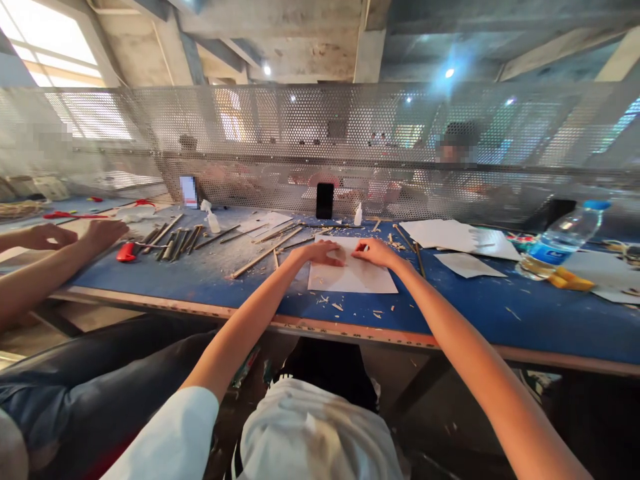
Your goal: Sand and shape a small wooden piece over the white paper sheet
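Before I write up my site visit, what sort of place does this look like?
Probably a handcraft workshop for woodwork: a long blue-topped workbench strewn with pale wood shavings and thin wooden sticks, with a perforated metal screen along its far side.

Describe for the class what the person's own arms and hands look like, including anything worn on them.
The left hand and right hand are bare, with no gloves, and no watch shows at either wrist. The left arm comes out of a short white sleeve. The right arm is bare down to the edge of the view, where no sleeve shows.
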Available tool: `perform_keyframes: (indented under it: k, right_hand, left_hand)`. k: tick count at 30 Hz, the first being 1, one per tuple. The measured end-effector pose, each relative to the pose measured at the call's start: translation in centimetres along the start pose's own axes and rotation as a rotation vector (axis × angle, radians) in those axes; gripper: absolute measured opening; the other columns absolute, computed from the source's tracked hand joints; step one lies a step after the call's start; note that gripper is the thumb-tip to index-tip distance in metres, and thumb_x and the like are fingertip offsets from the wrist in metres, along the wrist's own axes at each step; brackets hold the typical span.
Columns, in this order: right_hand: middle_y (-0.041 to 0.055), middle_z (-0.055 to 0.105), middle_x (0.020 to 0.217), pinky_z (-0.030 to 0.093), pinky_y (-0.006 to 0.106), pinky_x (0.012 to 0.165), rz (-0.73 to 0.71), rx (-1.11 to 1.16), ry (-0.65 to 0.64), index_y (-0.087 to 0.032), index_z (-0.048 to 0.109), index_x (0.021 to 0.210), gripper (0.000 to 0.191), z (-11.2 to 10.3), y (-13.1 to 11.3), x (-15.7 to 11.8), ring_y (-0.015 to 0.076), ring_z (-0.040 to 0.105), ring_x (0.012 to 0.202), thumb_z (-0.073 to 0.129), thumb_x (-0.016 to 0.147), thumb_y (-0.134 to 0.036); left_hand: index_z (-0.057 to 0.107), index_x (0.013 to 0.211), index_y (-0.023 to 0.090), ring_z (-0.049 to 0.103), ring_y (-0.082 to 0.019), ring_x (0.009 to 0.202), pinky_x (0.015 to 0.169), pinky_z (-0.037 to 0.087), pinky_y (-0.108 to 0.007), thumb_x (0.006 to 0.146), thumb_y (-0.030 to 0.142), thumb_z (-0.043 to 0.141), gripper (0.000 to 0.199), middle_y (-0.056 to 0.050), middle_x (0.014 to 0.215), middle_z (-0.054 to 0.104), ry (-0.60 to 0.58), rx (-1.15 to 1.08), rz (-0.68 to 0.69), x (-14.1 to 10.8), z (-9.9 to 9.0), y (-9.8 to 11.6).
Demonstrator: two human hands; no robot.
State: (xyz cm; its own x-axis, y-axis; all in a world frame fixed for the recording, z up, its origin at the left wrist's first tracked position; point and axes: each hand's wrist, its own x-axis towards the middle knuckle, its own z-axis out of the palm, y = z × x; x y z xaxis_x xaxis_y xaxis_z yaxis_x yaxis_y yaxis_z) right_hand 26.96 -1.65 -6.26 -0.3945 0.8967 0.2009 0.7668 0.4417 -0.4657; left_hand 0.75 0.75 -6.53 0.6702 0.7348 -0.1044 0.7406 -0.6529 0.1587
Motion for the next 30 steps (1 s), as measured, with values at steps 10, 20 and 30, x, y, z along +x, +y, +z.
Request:
perform_keyframes:
  k: [10,20,30]
  right_hand:
    - [0.0063,0.083,0.091,0.051,0.030,0.076,0.014,0.026,-0.023,-0.021,0.076,0.082,0.020,-0.18,-0.30,-0.06,0.0214,0.072,0.083,0.082,0.088,-0.039]
    - [0.0062,0.081,0.086,0.051,0.031,0.074,0.053,0.035,-0.064,-0.020,0.075,0.080,0.033,-0.56,-0.49,-0.14,0.0220,0.070,0.080,0.085,0.082,-0.052]
    - [0.0077,0.080,0.089,0.053,0.032,0.075,0.038,0.039,-0.073,-0.021,0.074,0.082,0.023,-0.50,-0.01,-0.10,0.0220,0.071,0.081,0.081,0.087,-0.042]
  left_hand:
    - [0.038,0.170,0.030,0.037,-0.037,0.158,0.127,0.034,-0.047,0.096,0.076,0.060,0.090,-0.010,0.174,0.041,-0.020,0.006,-0.017,-0.11,-0.17,0.18]
    - [0.038,0.170,0.032,0.038,-0.037,0.157,0.126,0.035,-0.048,0.096,0.078,0.060,0.090,-0.009,0.173,0.042,-0.009,-0.001,-0.003,0.47,0.29,-0.45]
    - [0.039,0.170,0.030,0.038,-0.036,0.158,0.127,0.034,-0.047,0.097,0.076,0.059,0.088,-0.010,0.174,0.042,-0.012,0.000,-0.001,0.28,0.21,-0.34]
